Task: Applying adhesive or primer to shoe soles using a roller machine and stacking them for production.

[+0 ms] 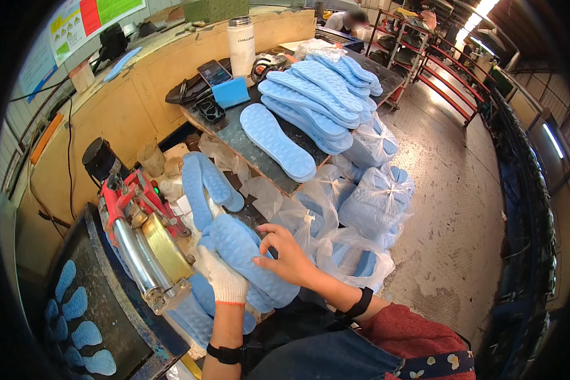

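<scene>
My left hand (pixel 221 275), in a white knit glove, grips a light-blue textured insole (pixel 237 244) by its left side. The insole lies over others of the same kind in front of my body. My bare right hand (pixel 285 253) is at its right edge, with bent fingers apart and nothing visible between them. Just beyond, a folded or paired insole (pixel 210 183) leans among the clutter. To the left stands a red machine with two metal rollers (pixel 139 263). Below my left wrist, more blue insoles (pixel 193 316) are partly hidden by my arm.
A dark table (pixel 234 130) ahead bears an insole stack (pixel 320 95), a white bottle (pixel 240 47) and a phone (pixel 215 73). Clear bags of insoles (pixel 377 199) crowd the floor. At left, a dark belt (pixel 123 323) carries several insoles. Far back are a person (pixel 345 24) and racks (pixel 411 47).
</scene>
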`<state>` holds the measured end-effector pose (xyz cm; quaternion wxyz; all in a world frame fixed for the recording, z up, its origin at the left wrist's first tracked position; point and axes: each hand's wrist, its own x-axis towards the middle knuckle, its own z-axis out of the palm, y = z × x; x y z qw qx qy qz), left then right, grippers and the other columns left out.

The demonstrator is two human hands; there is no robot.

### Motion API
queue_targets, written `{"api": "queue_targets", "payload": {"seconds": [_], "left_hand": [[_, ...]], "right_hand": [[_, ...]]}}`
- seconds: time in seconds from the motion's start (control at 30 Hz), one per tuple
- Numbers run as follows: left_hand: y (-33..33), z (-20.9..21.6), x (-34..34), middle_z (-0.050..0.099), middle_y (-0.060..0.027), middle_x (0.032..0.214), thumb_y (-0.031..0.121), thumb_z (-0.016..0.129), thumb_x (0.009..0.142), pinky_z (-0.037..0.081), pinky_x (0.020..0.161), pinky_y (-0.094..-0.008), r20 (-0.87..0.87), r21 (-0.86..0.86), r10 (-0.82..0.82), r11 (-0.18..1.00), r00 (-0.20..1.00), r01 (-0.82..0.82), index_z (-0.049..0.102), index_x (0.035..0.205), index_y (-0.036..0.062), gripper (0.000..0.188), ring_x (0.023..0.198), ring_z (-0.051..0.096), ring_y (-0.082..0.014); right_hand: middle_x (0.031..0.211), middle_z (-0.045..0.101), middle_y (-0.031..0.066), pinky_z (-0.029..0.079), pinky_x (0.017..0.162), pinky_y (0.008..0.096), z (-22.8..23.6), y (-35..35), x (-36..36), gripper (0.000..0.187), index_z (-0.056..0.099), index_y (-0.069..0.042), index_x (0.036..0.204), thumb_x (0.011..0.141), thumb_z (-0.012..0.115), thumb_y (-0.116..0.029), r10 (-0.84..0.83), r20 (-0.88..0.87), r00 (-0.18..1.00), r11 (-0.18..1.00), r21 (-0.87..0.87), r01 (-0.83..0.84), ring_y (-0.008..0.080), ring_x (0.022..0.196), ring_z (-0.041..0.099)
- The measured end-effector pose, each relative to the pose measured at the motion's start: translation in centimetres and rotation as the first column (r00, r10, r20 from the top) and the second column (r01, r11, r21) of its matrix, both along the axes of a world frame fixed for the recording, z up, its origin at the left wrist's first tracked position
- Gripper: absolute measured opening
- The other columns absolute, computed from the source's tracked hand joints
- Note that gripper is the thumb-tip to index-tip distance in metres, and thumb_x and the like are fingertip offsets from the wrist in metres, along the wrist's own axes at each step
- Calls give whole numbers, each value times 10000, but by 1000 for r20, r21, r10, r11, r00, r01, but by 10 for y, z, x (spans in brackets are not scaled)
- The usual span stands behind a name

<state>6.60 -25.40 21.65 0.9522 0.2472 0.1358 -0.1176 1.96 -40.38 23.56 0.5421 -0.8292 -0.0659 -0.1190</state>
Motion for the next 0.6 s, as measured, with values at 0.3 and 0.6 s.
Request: {"api": "queue_targets", "payload": {"seconds": [0.3, 0.6], "left_hand": [[5, 3, -12, 526, -132, 1272, 148, 452, 911, 425, 1010, -472, 15, -18, -102, 995, 995, 102, 444, 1288, 40, 392, 1160, 528, -306], [28, -11, -22, 541, -106, 1204, -58, 493, 781, 470, 953, -461, -44, 72, -32, 997, 999, 35, 411, 1330, 64, 568, 1109, 541, -283]], "right_hand": [[856, 570, 54, 458, 690, 335, 116, -76, 41, 357, 457, -88, 1180, 858, 606, -125, -174, 170, 970, 964, 232, 132, 147, 752, 547], [1040, 633, 110, 440, 847, 279, 188, -244, 202, 421, 550, 8, 1228, 854, 644, -160, -376, 264, 888, 914, -55, 403, 160, 949, 574]]}}
